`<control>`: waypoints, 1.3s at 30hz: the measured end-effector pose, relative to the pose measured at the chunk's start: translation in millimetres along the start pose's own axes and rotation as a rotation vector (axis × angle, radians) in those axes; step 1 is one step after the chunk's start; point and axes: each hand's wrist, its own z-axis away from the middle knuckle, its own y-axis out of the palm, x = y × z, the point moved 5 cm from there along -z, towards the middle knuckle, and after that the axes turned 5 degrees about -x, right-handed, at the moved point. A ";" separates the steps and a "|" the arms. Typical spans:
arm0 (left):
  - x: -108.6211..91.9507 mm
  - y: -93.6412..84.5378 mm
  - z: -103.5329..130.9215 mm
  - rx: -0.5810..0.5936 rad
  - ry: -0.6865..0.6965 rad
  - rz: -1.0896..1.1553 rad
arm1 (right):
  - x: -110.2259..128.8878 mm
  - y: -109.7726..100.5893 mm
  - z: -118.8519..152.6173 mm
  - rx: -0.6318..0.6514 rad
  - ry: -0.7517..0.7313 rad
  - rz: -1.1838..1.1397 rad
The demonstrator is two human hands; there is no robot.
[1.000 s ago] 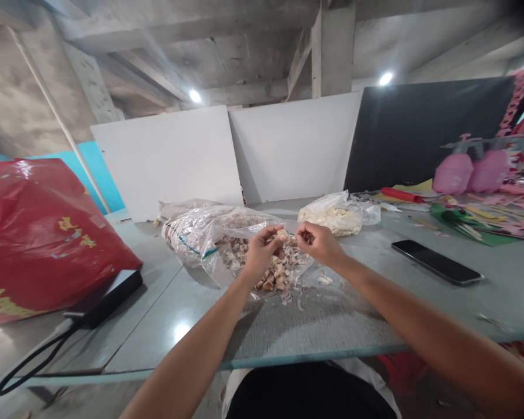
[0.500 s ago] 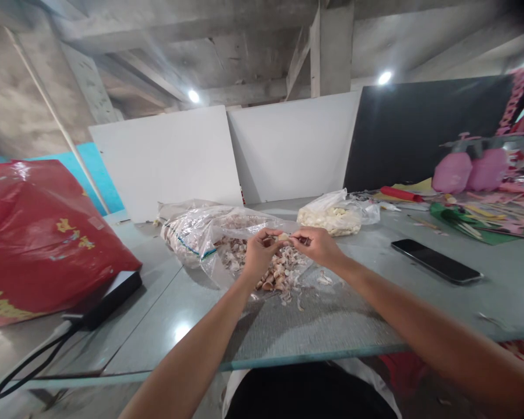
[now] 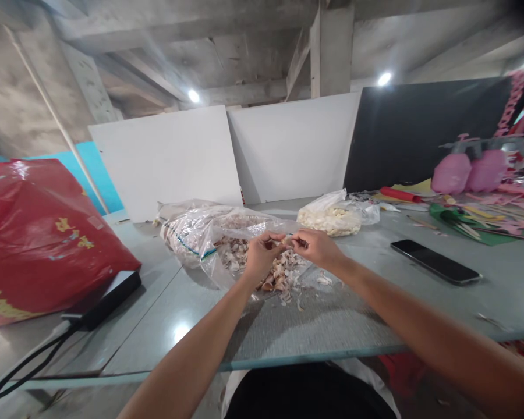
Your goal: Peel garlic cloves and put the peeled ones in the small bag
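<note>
A small garlic clove [image 3: 287,240] is pinched between the fingertips of my left hand [image 3: 262,254] and my right hand [image 3: 315,247], and the fingers hide most of it. Both hands hover over a heap of unpeeled garlic cloves [image 3: 280,276] mixed with papery skins. The heap spills out of a clear plastic bag [image 3: 201,228] lying on its side to the left. Behind my right hand, a second bag [image 3: 332,216] holds pale peeled cloves. Loose skins [image 3: 324,279] lie on the table under my right wrist.
A black phone [image 3: 435,261] lies on the table [image 3: 332,326] at right. To the left stand a big red bag [image 3: 52,244] and a black box with a cable [image 3: 113,298]. Pink spray bottles [image 3: 452,173] and green paper [image 3: 484,227] are at the far right. White panels [image 3: 166,163] lean behind.
Both hands stay in nearly the same place above the heap. The fingers of my right hand have curled in more, and less of the garlic clove shows now.
</note>
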 end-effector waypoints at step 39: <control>-8.5 3.8 3.3 0.034 0.043 -0.003 | 3.0 -12.1 -1.9 -0.105 -0.013 0.053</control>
